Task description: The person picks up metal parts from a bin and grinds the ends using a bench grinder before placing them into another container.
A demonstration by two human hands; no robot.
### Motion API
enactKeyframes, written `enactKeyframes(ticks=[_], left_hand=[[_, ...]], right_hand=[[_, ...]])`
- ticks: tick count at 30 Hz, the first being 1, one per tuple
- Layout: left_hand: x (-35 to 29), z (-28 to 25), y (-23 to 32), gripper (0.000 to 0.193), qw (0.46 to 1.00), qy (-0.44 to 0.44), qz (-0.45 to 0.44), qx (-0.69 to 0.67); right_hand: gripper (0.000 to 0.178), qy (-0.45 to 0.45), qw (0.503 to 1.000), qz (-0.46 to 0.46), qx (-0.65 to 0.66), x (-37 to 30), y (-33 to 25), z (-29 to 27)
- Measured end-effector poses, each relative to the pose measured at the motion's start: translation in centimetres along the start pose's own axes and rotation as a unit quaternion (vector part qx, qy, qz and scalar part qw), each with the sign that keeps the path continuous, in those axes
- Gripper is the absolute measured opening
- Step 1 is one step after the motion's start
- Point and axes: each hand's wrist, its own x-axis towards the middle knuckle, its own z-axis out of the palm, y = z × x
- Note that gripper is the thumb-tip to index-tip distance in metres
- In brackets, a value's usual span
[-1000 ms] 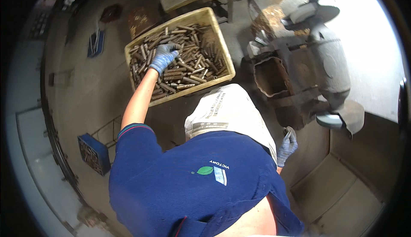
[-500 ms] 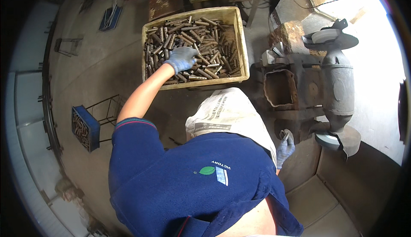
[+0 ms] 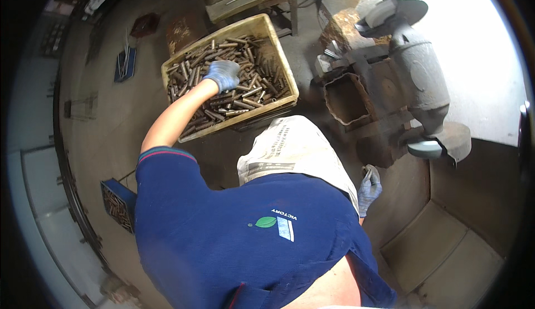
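Observation:
In a grey-blue glove, my left hand is down among the short metal tubes in a yellowish plastic crate. Its fingers curl downward, and whatever is under them is hidden. My right hand, gloved the same way, is low at my right side beside the white apron. Thumb and fingertips come together there in a pinch; what they may hold is too small to name. The nearest machine to that hand is a grey bench grinder, whose lower wheel lies just beyond it.
A rusty open-topped metal box stands between crate and grinder. Beyond the crate is a worn bench with hand tools on it. To the left, a blue bin holds more tubes, and another blue container holds thin rods.
The view has turned, so the crate now sits tilted and further left. My left hand stays among the tubes, its fingers more tucked under. My right hand keeps its pinch.

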Motion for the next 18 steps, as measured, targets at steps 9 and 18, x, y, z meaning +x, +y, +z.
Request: enactKeyframes(ticks=[9, 18], left_hand=[[-1.1, -8.5, 16.4, 0.030, 0.549, -0.192, 0.170, -0.796], [-0.3, -7.0, 29.7, 0.030, 0.441, -0.389, 0.193, -0.786]], right_hand=[[0.026, -0.098, 0.963, -0.220, -0.125, 2.9, -10.1, 3.1], [0.039, 0.048, 0.933, -0.293, -0.204, 3.0, -11.3, 2.2]])
